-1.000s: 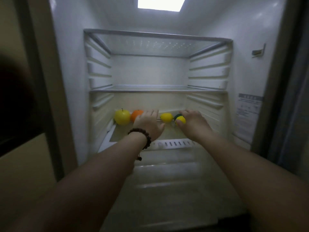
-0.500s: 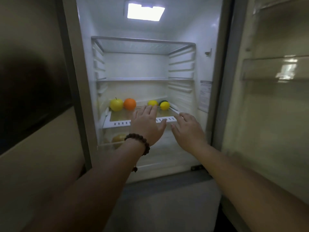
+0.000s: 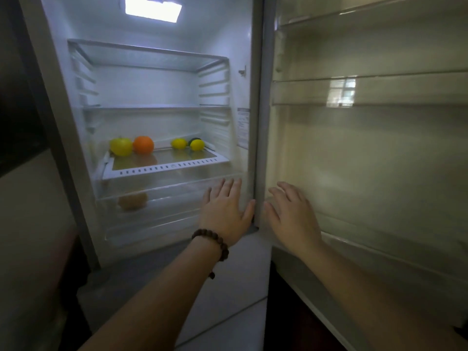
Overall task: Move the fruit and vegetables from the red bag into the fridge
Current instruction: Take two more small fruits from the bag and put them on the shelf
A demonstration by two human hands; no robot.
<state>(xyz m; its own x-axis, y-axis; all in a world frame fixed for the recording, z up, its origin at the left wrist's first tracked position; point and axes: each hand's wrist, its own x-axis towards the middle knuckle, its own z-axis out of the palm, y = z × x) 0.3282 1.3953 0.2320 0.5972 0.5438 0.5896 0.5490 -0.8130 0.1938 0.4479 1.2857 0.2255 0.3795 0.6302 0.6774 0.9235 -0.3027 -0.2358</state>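
The fridge [image 3: 157, 54] stands open and lit. On its lowest glass shelf [image 3: 164, 167] lie a yellow-green apple [image 3: 121, 146], an orange [image 3: 143, 144], a lemon [image 3: 179, 143] and a second lemon [image 3: 197, 144] with a dark green item [image 3: 194, 140] just behind it. A brownish fruit [image 3: 132, 200] shows through the clear drawer below. My left hand [image 3: 225, 211], bead bracelet on the wrist, hovers with straight fingers in front of the drawer's right end. My right hand [image 3: 291, 214] is spread and empty before the open door's lower part. The red bag is out of sight.
The open fridge door [image 3: 367, 148] with bare door racks fills the right side. A dark panel [image 3: 17, 110] and a pale cabinet front [image 3: 30, 224] are on the left. The upper fridge shelves [image 3: 152, 107] hold nothing.
Both hands have drawn back out of the fridge, leaving the lemons on the shelf. The view has pulled away and swung right, so the door now shows.
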